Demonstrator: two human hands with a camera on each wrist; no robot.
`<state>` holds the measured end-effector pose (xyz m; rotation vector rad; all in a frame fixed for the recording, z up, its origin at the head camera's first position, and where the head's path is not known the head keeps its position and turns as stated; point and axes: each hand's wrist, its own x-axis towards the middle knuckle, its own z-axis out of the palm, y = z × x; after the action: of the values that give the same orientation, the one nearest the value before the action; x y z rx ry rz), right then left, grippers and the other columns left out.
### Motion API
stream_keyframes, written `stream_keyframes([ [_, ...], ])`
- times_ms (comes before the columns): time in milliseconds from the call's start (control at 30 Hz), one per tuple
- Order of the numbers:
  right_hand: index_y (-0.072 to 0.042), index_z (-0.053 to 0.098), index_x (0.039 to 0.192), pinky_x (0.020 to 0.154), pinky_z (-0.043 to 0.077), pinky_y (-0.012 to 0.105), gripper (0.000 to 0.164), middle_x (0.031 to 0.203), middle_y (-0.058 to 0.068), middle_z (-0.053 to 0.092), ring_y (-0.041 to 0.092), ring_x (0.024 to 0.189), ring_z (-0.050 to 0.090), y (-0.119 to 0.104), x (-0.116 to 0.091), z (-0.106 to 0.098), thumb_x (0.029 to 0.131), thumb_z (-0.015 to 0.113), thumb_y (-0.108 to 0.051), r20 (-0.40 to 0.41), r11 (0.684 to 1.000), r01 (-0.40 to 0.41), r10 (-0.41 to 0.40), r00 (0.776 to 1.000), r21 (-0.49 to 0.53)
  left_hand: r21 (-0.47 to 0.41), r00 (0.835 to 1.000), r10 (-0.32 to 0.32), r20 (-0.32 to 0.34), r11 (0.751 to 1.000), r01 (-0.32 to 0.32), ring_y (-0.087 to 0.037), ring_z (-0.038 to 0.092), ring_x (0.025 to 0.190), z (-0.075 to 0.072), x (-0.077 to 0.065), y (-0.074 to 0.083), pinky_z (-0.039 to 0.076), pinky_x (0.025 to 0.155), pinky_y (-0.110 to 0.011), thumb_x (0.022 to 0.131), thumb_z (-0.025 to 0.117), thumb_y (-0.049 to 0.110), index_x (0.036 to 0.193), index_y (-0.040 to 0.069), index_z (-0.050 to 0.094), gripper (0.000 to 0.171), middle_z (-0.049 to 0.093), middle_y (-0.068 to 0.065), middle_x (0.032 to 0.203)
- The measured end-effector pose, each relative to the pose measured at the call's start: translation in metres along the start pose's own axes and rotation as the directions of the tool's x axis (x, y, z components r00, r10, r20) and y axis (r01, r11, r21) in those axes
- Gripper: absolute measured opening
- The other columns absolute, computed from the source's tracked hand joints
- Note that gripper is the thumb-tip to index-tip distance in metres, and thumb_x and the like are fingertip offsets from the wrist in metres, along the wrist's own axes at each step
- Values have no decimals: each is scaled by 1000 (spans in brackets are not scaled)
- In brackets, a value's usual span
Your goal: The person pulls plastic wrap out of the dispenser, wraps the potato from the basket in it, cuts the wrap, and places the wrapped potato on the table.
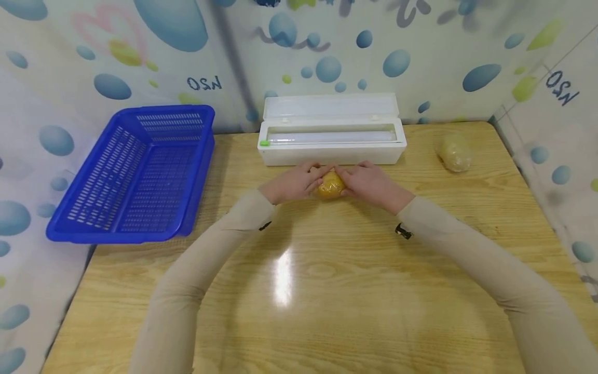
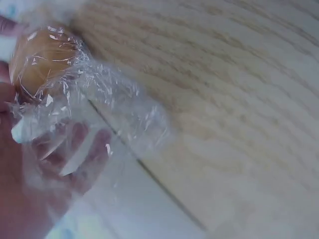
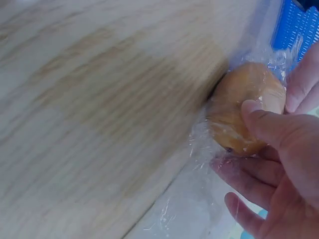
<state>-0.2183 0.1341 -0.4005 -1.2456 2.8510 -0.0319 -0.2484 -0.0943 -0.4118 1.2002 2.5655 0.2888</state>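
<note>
A yellow-orange fruit (image 1: 330, 186), rounded and loosely covered in clear plastic wrap (image 2: 124, 104), is between both hands on the table, just before the white box. My right hand (image 1: 374, 185) grips it; the right wrist view shows the thumb on the wrapped fruit (image 3: 241, 119) and fingers beneath. From the other side, my left hand (image 1: 293, 183) holds the film at the fruit. Through the loose film, several left fingers (image 2: 94, 152) show in the left wrist view. The fruit's exact kind is unclear.
Behind the hands stands a white wrap box (image 1: 331, 155), lid raised, with a film roll (image 1: 331, 136) inside and a green tab at its left. A blue plastic basket (image 1: 198, 171) is at the left. Another wrapped, pale yellow fruit (image 1: 455, 152) lies back right on the wooden table (image 1: 345, 301).
</note>
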Motion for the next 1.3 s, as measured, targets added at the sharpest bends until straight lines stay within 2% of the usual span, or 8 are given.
stream_keyframes([
  [67,8,41,141,96,41,47,63,131,19,57,30,112,60,0,1,0,93,65,-26,13,1000,2,-2,1000,3,144,1000,7,-23,990,-4,-33,37,131,2,-1,6,33,107,-43,106,34,25,152,3,23,52,35,-21,145],
  [133,8,40,141,97,40,49,63,132,19,55,32,113,58,1,1,0,93,65,-24,24,1000,0,0,1000,25,201,1000,-7,-15,979,10,-32,34,135,3,-1,12,33,107,-45,106,35,27,152,0,21,55,33,-18,149],
  [333,7,42,141,95,39,54,65,129,20,57,37,116,55,5,4,1,92,68,-28,73,991,-53,44,996,123,153,996,-91,13,984,88,-28,32,137,7,0,18,32,106,-49,100,42,49,152,-1,16,77,33,-15,151],
  [600,3,42,141,100,30,59,82,133,18,55,38,122,48,15,8,7,81,77,-41,167,962,-189,157,973,196,238,993,-55,-100,968,78,-29,41,116,-2,8,24,39,98,-44,93,60,41,135,-2,46,62,46,-15,125],
  [833,-3,61,109,77,47,52,19,92,13,69,30,85,66,17,3,16,94,61,-15,48,987,-125,120,992,101,218,992,-124,-26,968,126,-28,41,116,-7,14,32,37,100,-44,93,60,35,151,4,27,73,46,-16,125],
  [967,-1,62,102,70,52,46,11,86,14,68,29,78,65,19,1,17,95,58,-7,-8,985,-105,107,994,136,304,990,-144,13,943,133,-30,37,125,-5,19,37,36,102,-45,94,59,46,152,3,25,80,39,-18,135],
  [1100,8,60,116,72,53,44,24,91,19,67,31,78,65,23,-2,16,95,57,-4,0,971,-94,97,995,219,346,990,-139,-11,929,135,-30,38,128,-3,21,41,37,102,-45,91,62,48,146,-2,34,79,40,-18,138],
  [1300,10,52,131,80,52,46,37,105,25,65,34,88,65,23,-5,13,96,55,-2,27,951,-95,91,995,294,317,990,-138,-33,938,142,-28,51,116,-6,21,43,43,96,-43,93,63,39,136,-3,43,64,53,-15,124],
])
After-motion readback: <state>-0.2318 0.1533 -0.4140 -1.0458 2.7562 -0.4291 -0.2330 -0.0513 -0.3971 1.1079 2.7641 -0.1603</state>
